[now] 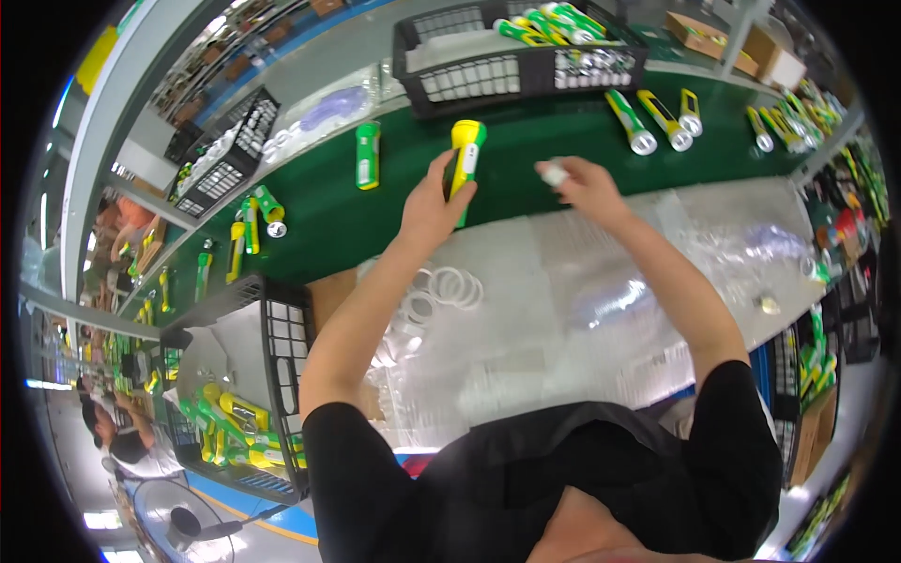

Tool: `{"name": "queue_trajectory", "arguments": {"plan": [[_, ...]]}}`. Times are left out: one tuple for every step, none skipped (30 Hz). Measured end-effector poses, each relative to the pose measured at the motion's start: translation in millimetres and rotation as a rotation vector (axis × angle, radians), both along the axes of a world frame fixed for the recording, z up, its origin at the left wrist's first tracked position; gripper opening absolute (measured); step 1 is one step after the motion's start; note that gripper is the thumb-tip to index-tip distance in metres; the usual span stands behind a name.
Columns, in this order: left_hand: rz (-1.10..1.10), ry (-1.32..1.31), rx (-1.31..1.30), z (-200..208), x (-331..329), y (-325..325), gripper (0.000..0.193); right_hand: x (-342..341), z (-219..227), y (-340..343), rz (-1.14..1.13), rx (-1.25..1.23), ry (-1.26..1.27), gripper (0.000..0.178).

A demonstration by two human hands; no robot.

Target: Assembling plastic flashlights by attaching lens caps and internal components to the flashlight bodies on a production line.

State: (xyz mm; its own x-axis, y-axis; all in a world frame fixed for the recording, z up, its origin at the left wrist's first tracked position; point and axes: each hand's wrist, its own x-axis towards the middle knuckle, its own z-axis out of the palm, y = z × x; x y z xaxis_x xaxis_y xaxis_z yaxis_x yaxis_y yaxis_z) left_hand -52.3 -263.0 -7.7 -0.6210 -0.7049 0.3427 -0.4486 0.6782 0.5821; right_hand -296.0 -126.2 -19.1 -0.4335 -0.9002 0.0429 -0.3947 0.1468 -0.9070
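Observation:
My left hand (432, 208) grips a yellow and green flashlight (466, 148) by its body, its yellow head pointing away from me over the green belt (526, 141). To its right, my right hand (589, 190) is closed with a small white piece (556, 174) at the fingertips; the piece is blurred and its kind is unclear. The two hands are apart. Left of the held flashlight, a green flashlight (367, 158) lies on the belt. Several white rings (450, 287) lie on the plastic-covered table (535, 319) between my forearms.
Beyond the belt stands a black crate (469, 83) with flashlights in it. Another black crate (286, 328) with flashlights is at my left. Three flashlights (662, 120) lie at right on the belt, with several more at both ends. Grey frame posts (741, 38) rise around the workplace.

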Motion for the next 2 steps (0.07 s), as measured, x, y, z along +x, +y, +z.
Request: {"name": "queue_trajectory", "arguments": {"plan": [[-0.061, 0.056, 0.058, -1, -1, 29, 0.065, 28, 12, 6, 0.036, 0.055, -0.298, 0.069], [-0.154, 0.070, 0.257, 12, 1, 63, 0.073, 47, 20, 19, 0.062, 0.087, -0.482, 0.082]]}}
